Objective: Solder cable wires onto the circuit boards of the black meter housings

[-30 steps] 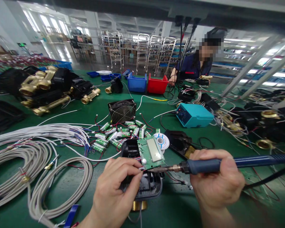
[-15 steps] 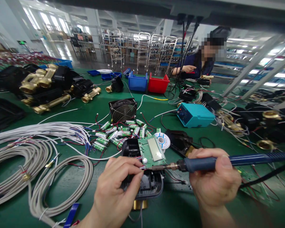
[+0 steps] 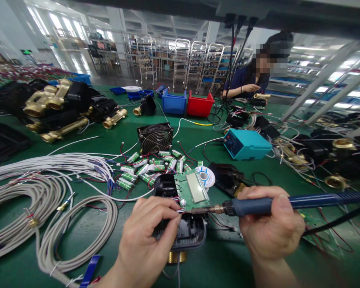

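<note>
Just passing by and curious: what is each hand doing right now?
Left hand: pinched shut on thin wires at the circuit board.
Right hand: closed around the soldering iron.

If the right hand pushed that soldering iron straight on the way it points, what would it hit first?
The right hand aims its soldering iron leftward; the tip seems at the lower edge of the green circuit board, so that comes first. Just beyond is the left hand, pinching thin wires.
</note>
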A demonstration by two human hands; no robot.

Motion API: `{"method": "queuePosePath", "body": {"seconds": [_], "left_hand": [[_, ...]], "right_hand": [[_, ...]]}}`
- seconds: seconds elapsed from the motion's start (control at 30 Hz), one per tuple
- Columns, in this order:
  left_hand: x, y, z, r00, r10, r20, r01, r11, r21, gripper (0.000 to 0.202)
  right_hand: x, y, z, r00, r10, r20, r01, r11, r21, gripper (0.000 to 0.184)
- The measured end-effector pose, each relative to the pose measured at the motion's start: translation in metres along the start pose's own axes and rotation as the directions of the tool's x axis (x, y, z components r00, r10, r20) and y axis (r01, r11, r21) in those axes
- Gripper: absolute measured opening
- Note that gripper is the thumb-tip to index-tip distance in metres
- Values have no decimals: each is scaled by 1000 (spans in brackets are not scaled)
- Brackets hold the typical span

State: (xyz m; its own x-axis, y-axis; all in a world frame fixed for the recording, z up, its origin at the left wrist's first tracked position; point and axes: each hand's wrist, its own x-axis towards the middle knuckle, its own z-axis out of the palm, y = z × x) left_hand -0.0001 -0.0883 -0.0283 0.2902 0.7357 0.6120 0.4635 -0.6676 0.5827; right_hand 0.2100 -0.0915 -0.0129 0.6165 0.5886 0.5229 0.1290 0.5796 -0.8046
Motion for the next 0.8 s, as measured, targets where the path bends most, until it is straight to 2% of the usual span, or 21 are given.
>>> {"method": "queuePosePath", "body": {"seconds": [0.2,0.4,0.5,0.7,0.8], "left_hand": [[2,3,1,1000,-6,-22,6,1000,-10,16],[5,9,5,994,-35,-100,31,999,-43,19],[3,6,3,998,-12,-66,11,1000,-25,18],[0,-1,0,1000,-1,20,1,1000,8,16],[0,-1,1,1000,-4,23,4,1000,7,16]], "right_hand": [[0,1,0,1000,7,-3,-7,1000,7,29],[6,-5,6,994,31,-108,-26,998,53,31],[9,-7,10,985,41,-170,-35,999,39,33],[11,-9,13,976,42,-211,-39,999,16,33],[12,-9,13,971,45,-234,-42,999,21,33]]}}
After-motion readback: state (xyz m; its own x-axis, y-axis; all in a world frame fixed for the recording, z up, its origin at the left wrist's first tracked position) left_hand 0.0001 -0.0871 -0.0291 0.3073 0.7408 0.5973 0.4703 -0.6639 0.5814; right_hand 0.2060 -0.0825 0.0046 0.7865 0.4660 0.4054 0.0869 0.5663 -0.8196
